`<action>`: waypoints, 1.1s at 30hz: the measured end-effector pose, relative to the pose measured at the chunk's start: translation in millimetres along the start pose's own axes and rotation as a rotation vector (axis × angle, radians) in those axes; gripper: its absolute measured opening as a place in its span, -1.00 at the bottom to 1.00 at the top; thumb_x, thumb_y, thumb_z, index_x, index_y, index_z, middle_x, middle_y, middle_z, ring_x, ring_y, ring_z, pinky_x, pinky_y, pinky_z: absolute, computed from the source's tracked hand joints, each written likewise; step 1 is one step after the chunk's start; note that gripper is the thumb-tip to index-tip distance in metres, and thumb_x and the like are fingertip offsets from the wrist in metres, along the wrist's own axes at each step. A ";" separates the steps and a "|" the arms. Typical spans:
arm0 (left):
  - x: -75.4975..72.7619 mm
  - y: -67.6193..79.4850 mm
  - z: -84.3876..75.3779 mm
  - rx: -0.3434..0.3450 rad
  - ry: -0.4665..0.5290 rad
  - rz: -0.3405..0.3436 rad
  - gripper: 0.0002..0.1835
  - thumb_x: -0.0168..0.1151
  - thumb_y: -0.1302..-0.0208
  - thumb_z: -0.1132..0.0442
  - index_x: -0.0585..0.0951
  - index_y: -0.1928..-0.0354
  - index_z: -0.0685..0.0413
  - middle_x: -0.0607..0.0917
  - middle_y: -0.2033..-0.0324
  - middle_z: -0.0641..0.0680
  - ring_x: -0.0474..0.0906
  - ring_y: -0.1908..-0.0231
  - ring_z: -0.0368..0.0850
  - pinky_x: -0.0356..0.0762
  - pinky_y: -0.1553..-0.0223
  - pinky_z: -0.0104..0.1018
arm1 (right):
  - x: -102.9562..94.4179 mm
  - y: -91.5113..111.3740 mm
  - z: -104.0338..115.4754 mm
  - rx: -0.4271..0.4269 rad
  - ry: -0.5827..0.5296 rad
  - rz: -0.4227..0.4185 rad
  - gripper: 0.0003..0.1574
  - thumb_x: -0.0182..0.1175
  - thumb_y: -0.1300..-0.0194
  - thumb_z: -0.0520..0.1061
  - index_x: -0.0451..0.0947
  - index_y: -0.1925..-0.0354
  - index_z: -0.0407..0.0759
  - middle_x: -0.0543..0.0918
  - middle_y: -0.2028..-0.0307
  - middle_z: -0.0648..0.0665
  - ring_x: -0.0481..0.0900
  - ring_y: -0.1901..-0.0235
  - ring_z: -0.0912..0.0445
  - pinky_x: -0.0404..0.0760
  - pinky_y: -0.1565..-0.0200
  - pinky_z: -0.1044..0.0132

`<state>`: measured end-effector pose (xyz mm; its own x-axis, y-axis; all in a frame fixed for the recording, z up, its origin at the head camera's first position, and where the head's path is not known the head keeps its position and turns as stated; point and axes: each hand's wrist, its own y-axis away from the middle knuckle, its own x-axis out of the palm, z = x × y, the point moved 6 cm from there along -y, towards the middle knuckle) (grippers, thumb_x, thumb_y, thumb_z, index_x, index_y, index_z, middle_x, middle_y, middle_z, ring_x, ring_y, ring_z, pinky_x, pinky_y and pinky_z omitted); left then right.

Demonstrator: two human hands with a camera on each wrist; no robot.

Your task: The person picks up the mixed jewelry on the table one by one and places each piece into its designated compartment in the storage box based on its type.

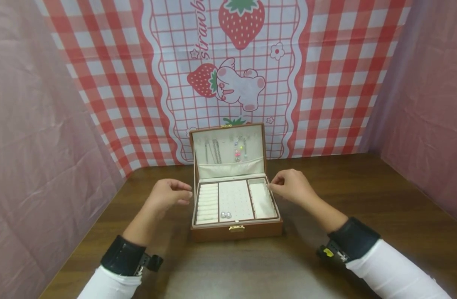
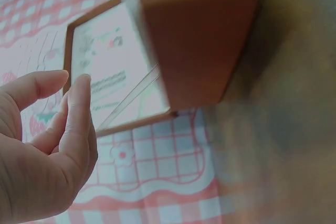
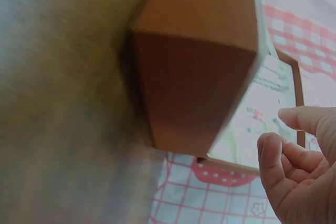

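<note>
A brown jewelry box (image 1: 213,234) stands on the table with its lid raised. Silver chains (image 1: 217,151) and a colourful beaded piece (image 1: 237,153) hang inside the lid. Its tray has cream ring rolls (image 1: 207,203) on the left, a dotted middle panel (image 1: 234,195) bearing two round earrings (image 1: 225,215), and a cream compartment (image 1: 262,201) on the right. My left hand (image 1: 166,195) hovers by the box's left side, fingers loosely bent, holding nothing. At the tray's right edge is my right hand (image 1: 293,187); the right wrist view shows a gap between its thumb and fingertips.
The wooden table (image 1: 348,178) surrounds the box. Behind it hangs a red-and-white checked cloth (image 1: 333,83) with strawberry prints. Pinkish curtains (image 1: 38,137) close off both sides.
</note>
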<state>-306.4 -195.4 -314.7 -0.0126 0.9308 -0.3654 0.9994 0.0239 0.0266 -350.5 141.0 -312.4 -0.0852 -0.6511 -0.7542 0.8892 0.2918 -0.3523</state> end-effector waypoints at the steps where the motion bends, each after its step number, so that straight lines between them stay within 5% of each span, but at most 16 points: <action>1: -3.1 -3.9 -3.8 0.007 0.008 0.003 -0.73 0.29 -0.23 0.42 0.59 0.07 0.46 0.62 0.11 0.30 0.70 0.29 0.08 0.65 0.12 -0.12 | -2.7 -3.2 0.5 0.000 0.003 -0.009 -0.80 0.35 -0.17 -0.09 0.68 0.49 -0.19 0.60 0.63 0.01 0.51 0.71 0.17 0.49 0.56 0.27; 6: -16.8 -24.6 -21.6 0.017 0.054 -0.006 -0.69 0.20 -0.33 0.36 0.54 -0.03 0.45 0.58 0.02 0.31 0.68 0.29 -0.07 0.61 0.03 -0.13 | -15.7 -20.0 4.9 0.026 -0.039 -0.022 -0.76 0.34 -0.22 -0.05 0.67 0.41 -0.22 0.62 0.59 -0.04 0.58 0.67 0.11 0.54 0.56 0.26; 12: -27.6 -51.9 -42.9 0.058 0.150 -0.048 -0.62 0.07 -0.46 0.26 0.48 -0.12 0.49 0.61 0.21 0.11 0.61 0.26 -0.20 0.56 -0.05 -0.17 | -34.5 -44.7 7.7 0.059 -0.080 -0.049 -0.67 0.27 -0.31 0.00 0.65 0.23 -0.28 0.68 0.42 -0.16 0.62 0.57 0.09 0.58 0.49 0.23; 18: -25.6 -74.7 -59.7 0.090 0.159 -0.075 -0.47 -0.02 -0.51 0.10 0.33 -0.34 0.33 0.41 -0.24 0.22 0.39 -0.22 0.05 0.45 -0.18 -0.15 | -45.0 -72.6 4.2 0.126 -0.132 -0.063 -0.47 0.16 -0.39 0.07 0.52 -0.10 -0.32 0.60 0.03 -0.30 0.58 0.09 -0.14 0.59 0.14 0.04; 25: -17.7 -99.0 -60.6 0.024 0.281 -0.065 -0.31 0.02 -0.48 0.00 0.10 -0.50 0.10 0.17 -0.44 0.13 0.17 -0.37 0.14 0.40 -0.21 0.00 | -37.6 -97.2 -1.6 0.220 -0.327 -0.014 -0.27 0.05 -0.47 0.07 0.21 -0.41 -0.29 0.32 -0.35 -0.33 0.41 -0.22 -0.21 0.42 -0.19 -0.08; 33: -10.4 -106.4 -55.5 -0.010 0.408 -0.036 -0.39 0.05 -0.46 0.04 0.26 -0.42 0.19 0.31 -0.33 0.23 0.27 -0.31 0.17 0.40 -0.19 0.11 | -25.8 -111.5 -7.2 0.282 -0.529 0.023 -0.30 -0.04 -0.52 0.06 0.18 -0.43 -0.28 0.27 -0.37 -0.33 0.34 -0.27 -0.21 0.45 -0.18 -0.03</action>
<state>-414.5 -187.4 -262.1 -0.0618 0.9976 0.0325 0.9977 0.0608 0.0305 -450.6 130.3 -257.6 0.1064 -0.9285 -0.3557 0.9793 0.1597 -0.1240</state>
